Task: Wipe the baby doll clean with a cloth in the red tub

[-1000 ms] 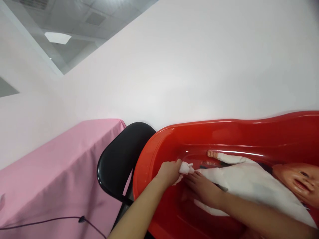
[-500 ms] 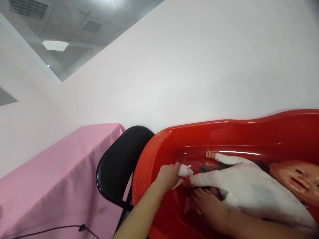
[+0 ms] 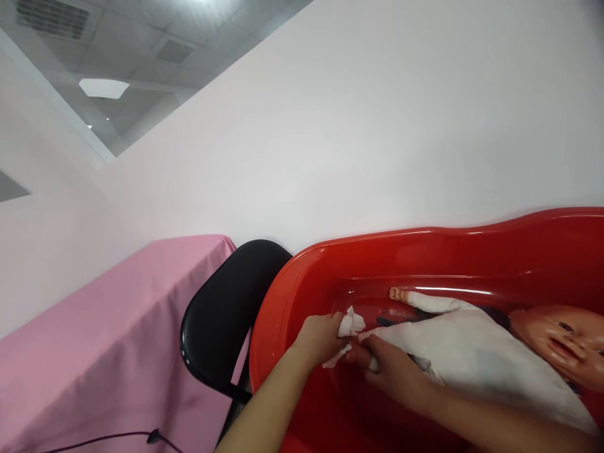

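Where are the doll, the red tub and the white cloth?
Doll (image 3: 476,346): head view, on its white-clothed torso.
Red tub (image 3: 277,299): head view, on its rim.
White cloth (image 3: 352,324): head view, on its bunched part.

Small pale lettering (image 3: 400,313) inside red tub (image 3: 282,296), too blurred to read

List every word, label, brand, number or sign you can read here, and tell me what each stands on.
Nothing can be read for certain.
One line of pale lettering inside the red tub, near the doll: too small and blurred to read.
I make out no other text.
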`<state>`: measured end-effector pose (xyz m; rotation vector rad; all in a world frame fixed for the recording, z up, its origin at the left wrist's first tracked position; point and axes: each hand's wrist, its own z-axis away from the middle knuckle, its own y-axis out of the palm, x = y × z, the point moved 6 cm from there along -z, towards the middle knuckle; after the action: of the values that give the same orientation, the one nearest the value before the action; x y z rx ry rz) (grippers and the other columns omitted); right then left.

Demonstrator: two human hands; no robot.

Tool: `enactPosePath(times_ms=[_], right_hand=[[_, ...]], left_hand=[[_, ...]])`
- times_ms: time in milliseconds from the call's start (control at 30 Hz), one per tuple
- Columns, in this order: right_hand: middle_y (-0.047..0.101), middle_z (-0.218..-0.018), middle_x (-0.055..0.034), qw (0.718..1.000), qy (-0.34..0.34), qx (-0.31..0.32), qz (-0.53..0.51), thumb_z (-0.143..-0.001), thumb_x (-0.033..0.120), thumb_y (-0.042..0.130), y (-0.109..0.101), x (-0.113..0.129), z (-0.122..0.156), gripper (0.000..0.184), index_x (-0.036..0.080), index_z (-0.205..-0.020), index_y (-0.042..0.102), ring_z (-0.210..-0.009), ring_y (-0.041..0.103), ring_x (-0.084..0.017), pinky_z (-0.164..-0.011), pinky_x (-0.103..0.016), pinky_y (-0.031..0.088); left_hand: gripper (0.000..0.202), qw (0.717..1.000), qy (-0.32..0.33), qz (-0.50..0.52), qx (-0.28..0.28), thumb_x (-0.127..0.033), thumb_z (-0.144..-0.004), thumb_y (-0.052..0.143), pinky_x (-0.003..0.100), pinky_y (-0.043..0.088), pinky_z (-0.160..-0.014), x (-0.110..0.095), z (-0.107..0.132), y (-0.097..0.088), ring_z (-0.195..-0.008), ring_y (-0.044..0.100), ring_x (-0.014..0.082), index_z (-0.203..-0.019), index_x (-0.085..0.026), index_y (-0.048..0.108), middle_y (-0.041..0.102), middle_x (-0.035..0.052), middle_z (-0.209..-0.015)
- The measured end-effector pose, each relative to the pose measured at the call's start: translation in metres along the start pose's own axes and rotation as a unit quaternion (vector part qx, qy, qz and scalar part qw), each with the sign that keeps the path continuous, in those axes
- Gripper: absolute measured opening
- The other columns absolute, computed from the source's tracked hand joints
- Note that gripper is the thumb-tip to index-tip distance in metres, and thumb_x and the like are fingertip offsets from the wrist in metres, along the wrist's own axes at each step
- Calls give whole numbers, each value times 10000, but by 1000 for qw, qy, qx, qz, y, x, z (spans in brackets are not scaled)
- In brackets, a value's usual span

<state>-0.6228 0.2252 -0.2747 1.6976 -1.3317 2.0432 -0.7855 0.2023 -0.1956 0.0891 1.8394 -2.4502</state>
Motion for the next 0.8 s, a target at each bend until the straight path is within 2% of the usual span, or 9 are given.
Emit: enactPosePath(times_ms=[100,200,333,467,533,633,800], right_hand=[[764,-1169,-82,1000,15,8,-10,-826,238,590,4,-8,-2,337,233,-1155,659,-1077,715,-303,-999,-453,537],[757,-1197,-69,1000,19,2,-18,-833,257,591,7,-16,-4,353,246,-1181,650,-1098,703,-300,-1004,-462,528],[751,-1166,-65,998,48,7,-29,-890,353,586,8,-20,-5,289,241,-1153,625,-1075,700,-284,-980,-456,520],[744,-1081,-69,995,95,3,-37,-922,422,574,4,-17,-5,222,231,-1033,598,-995,690,-279,-898,-449,512],[746,-1048,-67,993,110,-3,-42,-924,429,572,2,-16,-5,222,230,-1020,585,-968,688,-280,-876,-452,507],[748,-1056,-58,994,95,-10,-48,-905,424,599,1,-17,-5,228,232,-1029,594,-983,689,-280,-894,-455,505],[749,-1122,-60,996,55,-13,-74,-903,398,605,3,-19,-3,236,223,-1060,623,-1019,691,-273,-927,-451,512]], left_hand=[[384,1000,19,20,5,-541,-954,527,349,495,-742,-4,2,-1,-1005,772,326,-1213,-278,629,801,64,-1148],[390,998,43,36,23,-587,-962,513,338,474,-729,-10,5,-2,-997,765,310,-1177,-291,650,802,39,-1126],[347,995,75,40,48,-584,-970,522,308,461,-767,-15,9,-3,-1013,743,260,-1114,-313,685,788,0,-1130],[490,995,83,51,26,-709,-989,455,304,469,-793,-16,10,-7,-1025,732,257,-1123,-303,694,776,14,-1150],[511,995,79,57,21,-714,-1002,423,307,476,-793,-15,10,-7,-1029,736,261,-1122,-293,687,781,20,-1149],[484,996,58,62,38,-694,-976,481,325,494,-793,-13,9,-1,-1043,749,288,-1189,-294,652,791,29,-1168],[599,994,35,73,73,-764,-916,523,361,527,-814,-10,7,11,-1068,759,334,-1251,-279,629,794,67,-1202]])
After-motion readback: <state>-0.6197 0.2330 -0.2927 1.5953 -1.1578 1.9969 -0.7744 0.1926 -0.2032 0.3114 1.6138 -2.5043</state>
